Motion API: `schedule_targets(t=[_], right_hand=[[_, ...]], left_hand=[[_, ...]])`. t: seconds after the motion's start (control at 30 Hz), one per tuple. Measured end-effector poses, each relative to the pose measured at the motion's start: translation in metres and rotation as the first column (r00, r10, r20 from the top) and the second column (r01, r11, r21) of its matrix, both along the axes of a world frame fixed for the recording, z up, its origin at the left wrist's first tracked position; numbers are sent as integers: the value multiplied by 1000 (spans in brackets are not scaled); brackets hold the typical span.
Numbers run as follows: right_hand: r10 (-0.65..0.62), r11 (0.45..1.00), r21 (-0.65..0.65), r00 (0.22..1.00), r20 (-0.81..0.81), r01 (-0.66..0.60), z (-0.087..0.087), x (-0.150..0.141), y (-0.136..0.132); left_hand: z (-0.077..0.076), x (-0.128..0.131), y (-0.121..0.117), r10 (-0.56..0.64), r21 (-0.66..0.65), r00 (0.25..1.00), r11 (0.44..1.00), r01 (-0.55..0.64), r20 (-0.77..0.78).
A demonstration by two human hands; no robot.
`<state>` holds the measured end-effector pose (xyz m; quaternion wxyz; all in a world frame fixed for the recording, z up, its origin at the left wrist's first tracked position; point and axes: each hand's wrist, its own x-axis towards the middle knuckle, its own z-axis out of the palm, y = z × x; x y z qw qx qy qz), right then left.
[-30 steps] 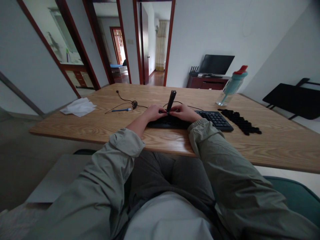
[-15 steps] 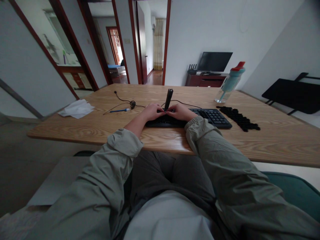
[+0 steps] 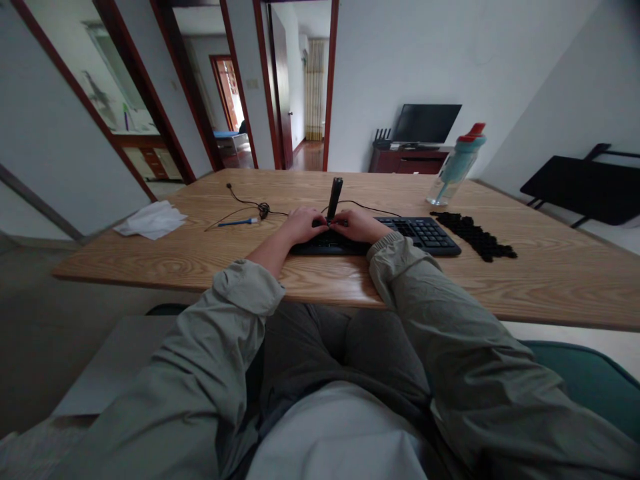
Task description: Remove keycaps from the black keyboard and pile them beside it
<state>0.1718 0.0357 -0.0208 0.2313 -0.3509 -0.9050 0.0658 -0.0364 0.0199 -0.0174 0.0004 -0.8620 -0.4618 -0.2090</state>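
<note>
A black keyboard [image 3: 435, 237] lies near the front edge of the wooden table [image 3: 200, 260]. Over its left and middle part, my left hand [image 3: 303, 225] and my right hand [image 3: 360, 225] meet, thumbs and fingertips drawn together close to the surface. Both hands look closed in a pinch, but whatever is between the fingertips is too small to make out. Just behind them a slim black upright object [image 3: 335, 197] rises, its lower end hidden by my fingers. To the keyboard's right is a patch of small black pieces [image 3: 475, 237] that look like loose keycaps.
Left of my hands lie a thin blue-handled brush [image 3: 237, 222] and a coiled black cable [image 3: 263, 211]. Crumpled white tissue [image 3: 153, 220] is at the table's left. A clear bottle with a red lid [image 3: 457, 163] stands at the back right.
The whole view has shifted very slightly. Both hands stay at the same spot on the keyboard, with no clear change in their grip.
</note>
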Motion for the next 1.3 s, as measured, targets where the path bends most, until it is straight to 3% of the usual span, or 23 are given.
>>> schedule_targets(t=[0.2, 0.3, 0.4, 0.47, 0.63, 0.73, 0.83, 1.03, 1.17, 1.23, 1.3], right_hand=[[-18, 995, -101, 995, -98, 8, 0, 1, -1], [-103, 969, -246, 939, -329, 20, 9, -1, -3], [-201, 940, -337, 732, -651, -42, 20, -12, -6], [-233, 912, -384, 587, -776, -144, 23, -27, -8], [-395, 803, -500, 337, -854, -324, 13, -68, -7], [-465, 791, -530, 261, -846, -307, 6, -82, -5], [-507, 808, -557, 256, -823, -193, 3, -88, -5], [-506, 853, -519, 329, -797, 57, -4, -93, -3], [-536, 844, -481, 342, -772, 238, -8, -97, 2], [-536, 842, -458, 352, -767, 286, -9, -98, 4], [-536, 841, -448, 356, -766, 303, -9, -99, 5]], left_hand=[[-2, 0, 2, 13, 7, 1000, 1000, -13, -4], [-5, -1, 5, 24, 12, 1000, 1000, -24, -4], [-6, -1, 8, 21, 17, 1000, 1000, -21, -9], [-7, -2, 10, 21, 16, 1000, 1000, -21, 0], [-10, -5, 13, -35, -3, 997, 999, 35, 75], [-12, -7, 15, -39, -47, 987, 998, 47, 153], [-13, -8, 16, -5, -112, 969, 993, 33, 246], [-17, -8, 21, 30, -190, 940, 981, 37, 341], [-16, -14, 24, -47, -247, 918, 956, 156, 395], [-14, -18, 26, -68, -239, 883, 950, 199, 464], [-12, -23, 27, -2, -199, 836, 971, 132, 548]])
